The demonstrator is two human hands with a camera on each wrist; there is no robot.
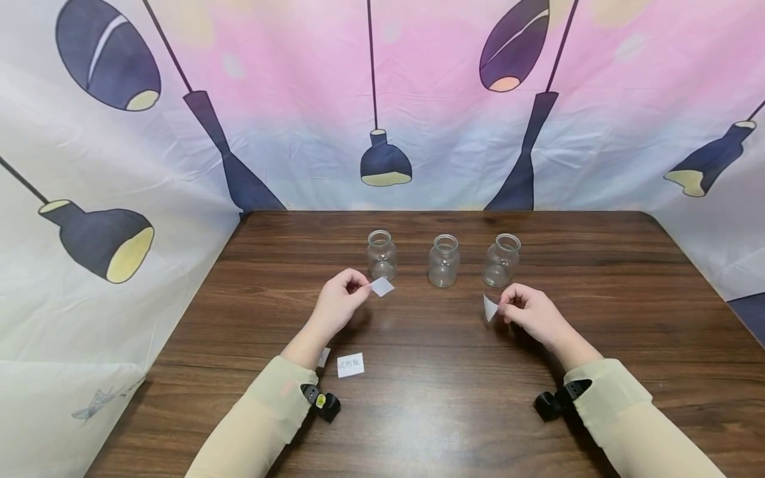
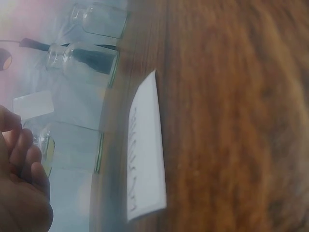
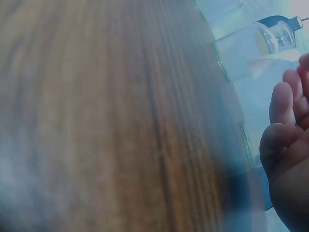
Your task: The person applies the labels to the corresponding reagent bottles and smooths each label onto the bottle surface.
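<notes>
My left hand (image 1: 340, 302) pinches a small white paper slip (image 1: 382, 287) by its edge, just in front of the left clear glass jar (image 1: 382, 255). Between thumb and fingers, my right hand (image 1: 534, 315) pinches another white paper slip (image 1: 490, 308), seen bent and at an angle, in front of the right glass jar (image 1: 501, 262). A middle glass jar (image 1: 443, 265) stands between those two. All three are upright and lidless. In the left wrist view, the held slip (image 2: 34, 105) overlaps the jars behind it. The right wrist view shows only part of the hand.
A paper slip with handwriting (image 1: 350, 365) lies on the brown wooden table (image 1: 430, 332), right of the left forearm. Another slip (image 1: 323, 358) is partly hidden by that arm. Black cameras (image 1: 329, 406) sit on both wrists. A patterned cloth (image 1: 323, 79) hangs behind the table.
</notes>
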